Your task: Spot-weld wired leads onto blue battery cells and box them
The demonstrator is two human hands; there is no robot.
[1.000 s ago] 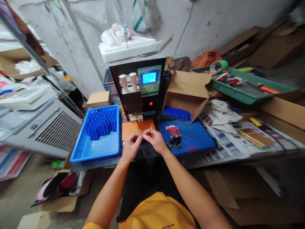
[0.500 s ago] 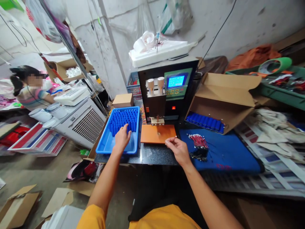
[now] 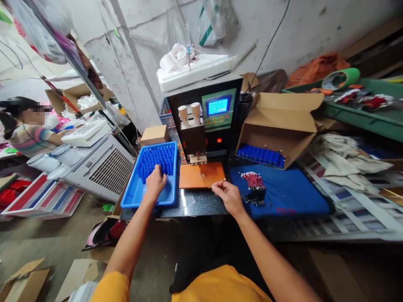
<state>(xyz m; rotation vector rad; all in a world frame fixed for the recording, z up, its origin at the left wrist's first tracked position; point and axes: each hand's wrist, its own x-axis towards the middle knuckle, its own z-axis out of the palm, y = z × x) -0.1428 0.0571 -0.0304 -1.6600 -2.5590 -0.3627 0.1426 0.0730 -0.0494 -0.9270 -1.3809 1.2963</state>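
My left hand is inside the blue tray, fingers curled down onto the front row of upright blue cylindrical cells; the hand hides whether it grips one. My right hand rests at the black counter's edge, by the front right corner of the orange plate. Its thumb and forefinger pinch a small thin part with a pale tip. A bundle of red-and-black wires lies on the blue mat, just right of that hand. The black welding machine with a lit blue screen stands behind the plate.
An open cardboard box holding more blue cells lies on its side at the right. A small closed carton sits behind the tray. A white vented unit stands to the left. Another person sits at far left. Cardboard scraps lie on the floor.
My hands, together in front of the plate a second ago, have parted. The left went into the blue tray and its fingers have now curled onto the cells; the right stayed pinched.
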